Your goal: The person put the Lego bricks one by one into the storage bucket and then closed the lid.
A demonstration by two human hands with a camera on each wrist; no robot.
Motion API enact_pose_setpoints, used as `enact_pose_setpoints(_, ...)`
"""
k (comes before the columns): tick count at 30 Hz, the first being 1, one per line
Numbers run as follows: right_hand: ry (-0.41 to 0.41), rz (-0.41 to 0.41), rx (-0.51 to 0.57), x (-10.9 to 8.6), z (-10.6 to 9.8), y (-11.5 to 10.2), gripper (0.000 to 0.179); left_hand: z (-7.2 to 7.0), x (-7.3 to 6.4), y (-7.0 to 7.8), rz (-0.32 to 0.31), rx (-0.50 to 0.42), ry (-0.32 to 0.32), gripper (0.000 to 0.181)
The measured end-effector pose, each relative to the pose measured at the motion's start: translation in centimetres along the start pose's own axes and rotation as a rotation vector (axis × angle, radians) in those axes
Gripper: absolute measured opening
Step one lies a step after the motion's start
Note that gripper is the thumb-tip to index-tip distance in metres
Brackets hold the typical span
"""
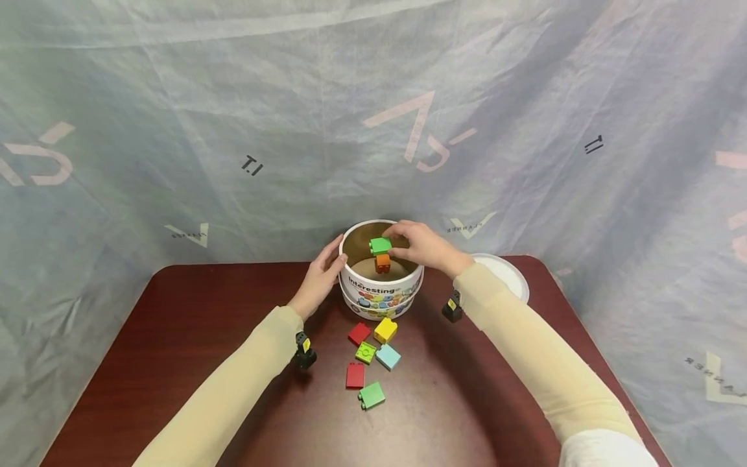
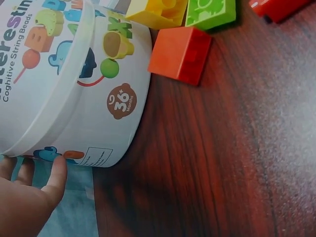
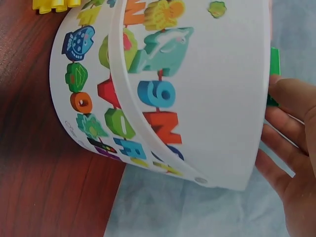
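A white bucket (image 1: 379, 295) with printed letters and animal shapes stands on the table, its mouth tilted toward me in the head view. My left hand (image 1: 318, 279) rests against its left side, thumb near the rim; in the left wrist view the fingers (image 2: 58, 180) touch the printed wall. Over the opening, my right hand (image 1: 428, 246) pinches a green toy brick (image 1: 380, 245) between thumb and fingers. The same brick (image 3: 274, 74) peeks past the rim in the right wrist view. Below it, inside the bucket, an orange brick (image 1: 382, 263) shows.
Before the bucket lie loose bricks: red (image 1: 359, 333), yellow (image 1: 385, 331), lime (image 1: 366, 352), light blue (image 1: 388, 357), another red (image 1: 355, 375) and green (image 1: 371, 395). A white round lid (image 1: 508, 275) lies behind my right forearm. Grey cloth (image 1: 292, 117) hangs behind the table (image 1: 192, 324).
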State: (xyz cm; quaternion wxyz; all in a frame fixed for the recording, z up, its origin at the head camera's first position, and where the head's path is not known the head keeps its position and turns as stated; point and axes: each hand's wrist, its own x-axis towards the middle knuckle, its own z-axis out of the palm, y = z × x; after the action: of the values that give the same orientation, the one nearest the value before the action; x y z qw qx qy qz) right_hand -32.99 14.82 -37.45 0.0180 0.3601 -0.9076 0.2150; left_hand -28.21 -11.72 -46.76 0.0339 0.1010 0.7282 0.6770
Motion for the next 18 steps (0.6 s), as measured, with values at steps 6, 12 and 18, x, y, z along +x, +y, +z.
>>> enact_pose_setpoints(6,-0.020,-0.004,-0.010,0.12,-0.02,-0.34,0.034,0.38,0.09,0.26,0.005,-0.005,0.004,0.059)
enact_pose_setpoints(12,-0.036,0.009,-0.023,-0.05,-0.05,-0.25,0.034,0.83,-0.03,0.44,0.004,0.007,0.003,0.059)
enact_pose_setpoints(18,-0.048,0.013,-0.014,-0.35,0.83,0.10,0.036,1.08,-0.64,0.30,-0.026,0.022,0.002,0.059)
